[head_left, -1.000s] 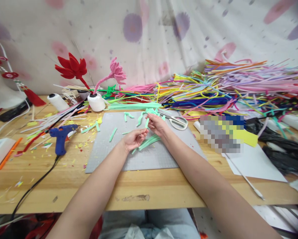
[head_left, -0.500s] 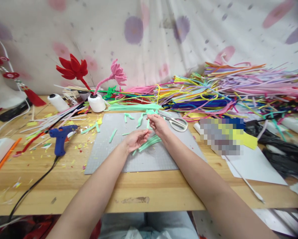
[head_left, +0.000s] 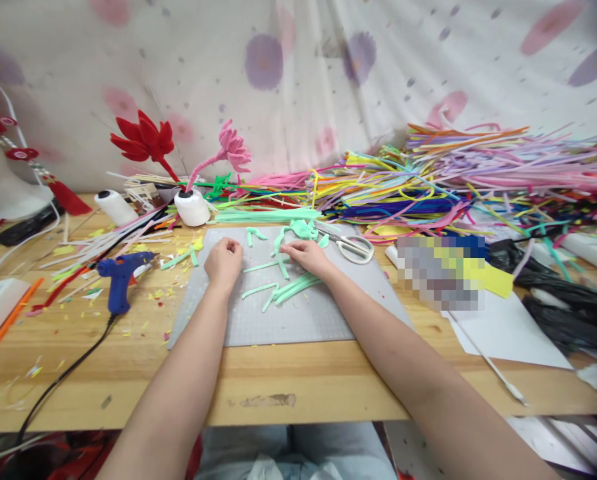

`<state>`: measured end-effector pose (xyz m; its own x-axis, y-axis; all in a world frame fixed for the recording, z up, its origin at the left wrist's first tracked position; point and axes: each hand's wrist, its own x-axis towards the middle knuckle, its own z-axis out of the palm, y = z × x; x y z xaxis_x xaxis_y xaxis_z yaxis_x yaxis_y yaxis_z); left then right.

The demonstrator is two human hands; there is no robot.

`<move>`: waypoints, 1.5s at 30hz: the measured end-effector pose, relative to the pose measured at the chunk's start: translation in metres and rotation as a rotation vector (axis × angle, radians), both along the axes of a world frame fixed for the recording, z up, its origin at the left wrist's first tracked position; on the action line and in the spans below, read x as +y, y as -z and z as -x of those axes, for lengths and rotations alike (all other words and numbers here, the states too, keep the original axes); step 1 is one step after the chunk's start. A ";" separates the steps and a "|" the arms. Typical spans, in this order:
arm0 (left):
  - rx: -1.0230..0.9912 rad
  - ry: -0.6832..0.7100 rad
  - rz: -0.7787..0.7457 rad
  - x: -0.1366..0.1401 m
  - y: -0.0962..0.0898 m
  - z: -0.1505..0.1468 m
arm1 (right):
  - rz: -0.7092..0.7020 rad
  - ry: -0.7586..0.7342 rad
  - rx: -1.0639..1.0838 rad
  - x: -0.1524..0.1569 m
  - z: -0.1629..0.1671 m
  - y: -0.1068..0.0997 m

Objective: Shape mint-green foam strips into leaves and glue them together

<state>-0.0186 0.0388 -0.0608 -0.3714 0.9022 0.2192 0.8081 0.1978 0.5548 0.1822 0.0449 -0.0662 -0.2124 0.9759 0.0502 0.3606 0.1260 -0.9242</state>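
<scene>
My right hand (head_left: 306, 258) is over the grey cutting mat (head_left: 298, 327), its fingertips pinched on a short mint-green pipe cleaner (head_left: 282, 268). At the mat's left side my left hand (head_left: 223, 262) has its fingers pressed together; whatever they hold is hidden. Between the hands lies a thin mint-green piece (head_left: 259, 267). Nearer to me are a bent mint-green piece (head_left: 258, 290) and a bunch of mint-green pipe cleaners (head_left: 298, 288). Beyond my right hand sit a curled mint-green shape (head_left: 303, 230) and scissors (head_left: 356, 249) with pale handles.
A blue glue gun (head_left: 121, 280) with a black cord lies left of the mat. Behind stand a red flower (head_left: 143, 137) and a pink flower (head_left: 234, 148) by a white spool (head_left: 192, 208). Colourful pipe cleaners (head_left: 478, 160) are heaped at the back right. White paper (head_left: 508, 333) lies right.
My left hand has moved left, to where a short mint-green piece lay. My right hand has come slightly left and nearer, and the hands are farther apart.
</scene>
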 end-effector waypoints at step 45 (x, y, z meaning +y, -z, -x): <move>0.263 0.288 -0.440 -0.021 -0.006 -0.024 | -0.834 0.027 -0.723 -0.002 -0.014 -0.002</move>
<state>0.0057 0.0174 -0.0544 -0.0071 0.7621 0.6474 0.9169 -0.2534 0.3085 0.1965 0.0424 -0.0642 -0.4359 0.6982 0.5679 0.7938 0.5956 -0.1231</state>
